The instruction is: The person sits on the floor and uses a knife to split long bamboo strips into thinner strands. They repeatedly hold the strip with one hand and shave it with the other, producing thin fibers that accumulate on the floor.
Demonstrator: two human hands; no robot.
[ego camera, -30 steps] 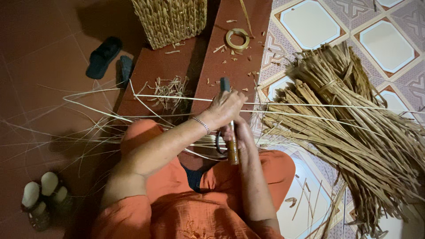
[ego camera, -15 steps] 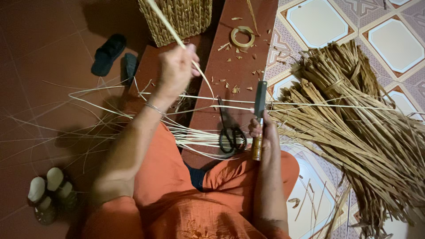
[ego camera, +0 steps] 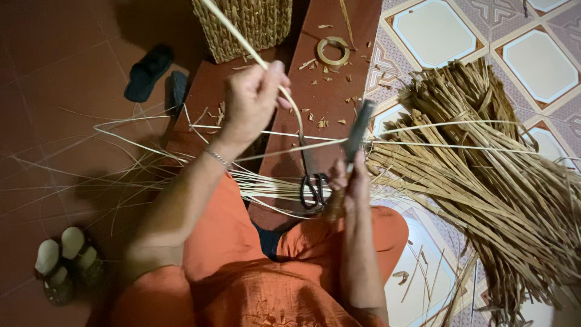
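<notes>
Seated person working pale strips over a wooden board, knife in hand.

The left hand (ego camera: 251, 100) pinches a long pale strip (ego camera: 239, 37) raised toward the woven basket (ego camera: 242, 24). The right hand (ego camera: 349, 181) grips a knife (ego camera: 358, 130), blade up, just beside black scissors (ego camera: 313, 188) on the board (ego camera: 330, 79). A tape roll (ego camera: 333, 51) lies on the board. Dried reed bundle (ego camera: 484, 181) at right; sandals (ego camera: 60, 263) lower left.
</notes>
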